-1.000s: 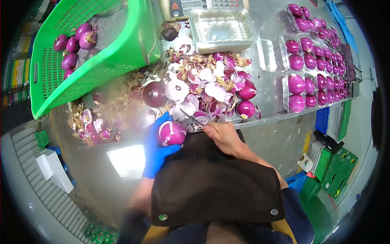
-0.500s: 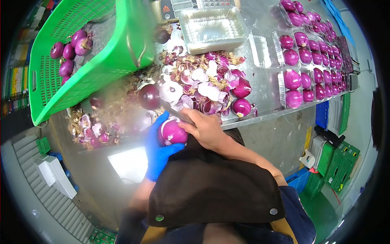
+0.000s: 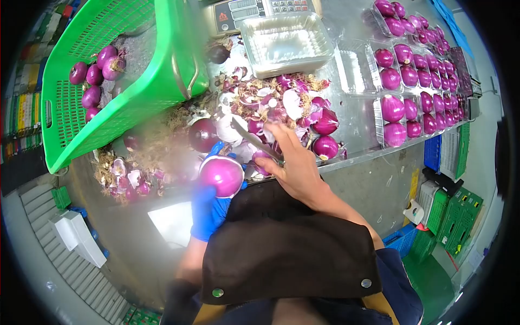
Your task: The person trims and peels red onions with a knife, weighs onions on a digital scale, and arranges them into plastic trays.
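A blue glove covers my left hand (image 3: 210, 208), whose fingers are wrapped round a shiny purple onion (image 3: 222, 176) with a pale strip of skin along its edge. To the right, my bare right hand (image 3: 295, 165) holds a small knife (image 3: 254, 140) with its blade pointing up and left over the peelings. The knife is apart from the onion. A heap of onion skins and roots (image 3: 260, 100) lies just beyond both hands. One dark unpeeled onion (image 3: 203, 135) rests behind the held one, and a peeled onion (image 3: 325, 147) sits near the table edge.
A tilted green basket (image 3: 122, 116) with several onions stands at the left. Beyond the peelings are a clear plastic tray stack (image 3: 287, 46) and a scale (image 3: 233, 15). Packed onion trays (image 3: 394, 108) line the right side. Green crates (image 3: 457, 225) stand on the floor at right.
My right hand first moved in to the onion, then came away to the right with the knife. The onion has turned in my left hand and shows more smooth purple surface.
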The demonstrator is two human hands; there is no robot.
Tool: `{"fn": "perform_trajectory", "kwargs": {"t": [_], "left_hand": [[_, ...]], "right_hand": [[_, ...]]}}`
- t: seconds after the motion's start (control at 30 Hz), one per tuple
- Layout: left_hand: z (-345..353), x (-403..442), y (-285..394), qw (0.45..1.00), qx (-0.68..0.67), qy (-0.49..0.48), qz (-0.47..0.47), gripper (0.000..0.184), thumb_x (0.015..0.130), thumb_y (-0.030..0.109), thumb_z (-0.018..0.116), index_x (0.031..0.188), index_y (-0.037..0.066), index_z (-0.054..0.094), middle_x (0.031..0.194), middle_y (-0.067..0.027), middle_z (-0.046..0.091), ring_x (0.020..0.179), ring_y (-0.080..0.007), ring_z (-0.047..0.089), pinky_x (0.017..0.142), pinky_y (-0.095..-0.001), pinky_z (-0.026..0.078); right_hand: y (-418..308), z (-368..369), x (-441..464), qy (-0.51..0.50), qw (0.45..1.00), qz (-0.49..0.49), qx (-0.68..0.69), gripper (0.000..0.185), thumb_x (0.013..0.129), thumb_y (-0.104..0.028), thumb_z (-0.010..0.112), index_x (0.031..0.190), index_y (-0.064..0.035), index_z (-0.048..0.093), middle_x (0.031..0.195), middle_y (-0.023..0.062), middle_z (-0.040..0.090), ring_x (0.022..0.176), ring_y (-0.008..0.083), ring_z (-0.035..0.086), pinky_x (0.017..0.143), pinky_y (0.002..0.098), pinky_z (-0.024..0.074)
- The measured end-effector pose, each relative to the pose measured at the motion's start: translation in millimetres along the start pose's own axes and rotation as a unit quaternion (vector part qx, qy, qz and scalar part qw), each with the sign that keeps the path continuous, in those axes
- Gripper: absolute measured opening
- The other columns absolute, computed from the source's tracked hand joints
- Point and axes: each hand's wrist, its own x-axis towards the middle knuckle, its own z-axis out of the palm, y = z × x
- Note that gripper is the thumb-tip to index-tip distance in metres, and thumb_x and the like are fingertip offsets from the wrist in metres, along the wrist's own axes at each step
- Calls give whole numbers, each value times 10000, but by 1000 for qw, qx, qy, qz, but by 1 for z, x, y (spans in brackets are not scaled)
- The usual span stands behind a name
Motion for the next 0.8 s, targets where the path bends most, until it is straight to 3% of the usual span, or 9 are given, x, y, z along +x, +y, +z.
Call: {"fn": "perform_trajectory", "kwargs": {"t": [0.03, 0.1, 0.13, 0.23, 0.5, 0.8], "left_hand": [[2, 1, 0, 1000, -4, -5, 2, 817, 777, 176, 777, 1463, -7, 373, 1331, -155, 535, 1151, -263, 598, 953, -432, 553], [10, 4, 3, 989, 141, 25, 33, 832, 722, 109, 791, 1449, 2, 401, 1345, -128, 524, 1185, -246, 574, 992, -404, 524], [11, 5, 4, 977, 209, 29, 42, 844, 704, 91, 794, 1448, 5, 404, 1357, -124, 518, 1199, -242, 565, 1006, -397, 512], [-1, 8, 2, 938, 336, 52, 64, 892, 641, 90, 840, 1431, 21, 430, 1392, -111, 508, 1241, -232, 536, 1054, -377, 462], [-3, 7, 8, 908, 409, 41, 86, 904, 613, 133, 870, 1413, 31, 459, 1378, -113, 528, 1237, -234, 540, 1064, -385, 452], [7, 5, 11, 905, 420, 19, 67, 926, 557, -61, 800, 1415, 49, 472, 1299, -102, 584, 1179, -218, 583, 1036, -361, 471]], "right_hand": [[-1, -2, -2, -19, 1000, -5, 16, 442, 886, -408, 688, 1154, -77, 571, 944, 151, 671, 819, 354, 676, 672, 450, 520], [6, -8, -9, -96, 993, -3, 67, 426, 894, -450, 664, 1092, -79, 595, 902, 134, 666, 783, 349, 672, 649, 447, 514], [4, -15, -8, -152, 987, -26, 37, 448, 905, -518, 608, 955, -73, 607, 813, 120, 645, 716, 347, 651, 608, 452, 495], [9, -20, -14, -236, 970, -62, -12, 508, 911, -566, 562, 843, -63, 583, 742, 120, 624, 670, 357, 631, 579, 459, 475], [18, -25, -20, -233, 965, -103, -69, 515, 907, -558, 574, 768, -62, 588, 713, 114, 626, 616, 334, 635, 542, 432, 475], [21, -19, -22, -196, 971, -99, -99, 531, 884, -577, 589, 739, -66, 582, 684, 94, 616, 593, 304, 637, 509, 412, 475]]}}
